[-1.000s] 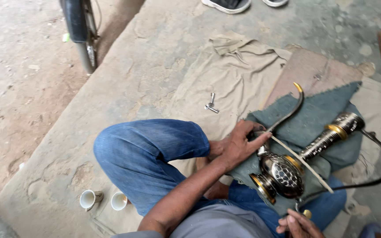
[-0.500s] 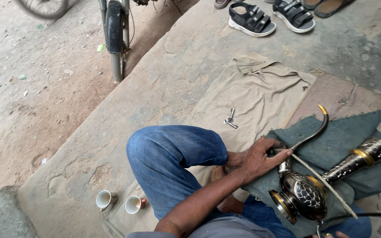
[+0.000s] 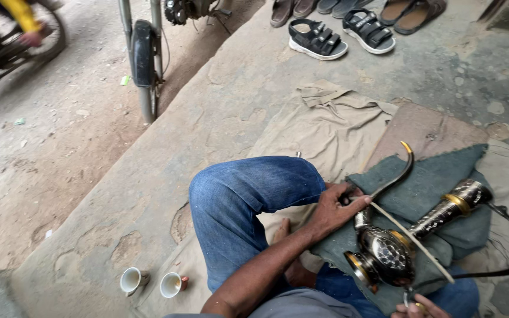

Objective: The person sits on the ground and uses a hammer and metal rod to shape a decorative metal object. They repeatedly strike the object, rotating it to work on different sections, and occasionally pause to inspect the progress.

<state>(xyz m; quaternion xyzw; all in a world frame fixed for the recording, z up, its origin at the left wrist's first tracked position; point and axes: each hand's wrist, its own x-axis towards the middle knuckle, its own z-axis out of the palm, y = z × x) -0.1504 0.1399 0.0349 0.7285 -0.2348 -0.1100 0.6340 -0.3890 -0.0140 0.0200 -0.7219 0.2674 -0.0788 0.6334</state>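
At the very bottom edge the right hand (image 3: 420,307) barely shows, and whether its grip is clenched or released cannot be told. Just above it an ornate metal vessel (image 3: 387,254) with a long engraved neck lies on its side on a green cloth (image 3: 425,182) spread over the person's lap in blue jeans (image 3: 248,200). The left hand (image 3: 338,207) is clenched around the base of a curved dark spout (image 3: 397,174) where it meets the vessel, with a thin pale stick (image 3: 413,241) running across the body. By the look of it, the spout is being seated or adjusted; any further move would call for a steady hold on the vessel. Two small cups (image 3: 151,282) stand by the knee. Beyond lie a tan sheet (image 3: 325,126), sandals (image 3: 340,32) and a bicycle wheel (image 3: 144,65).
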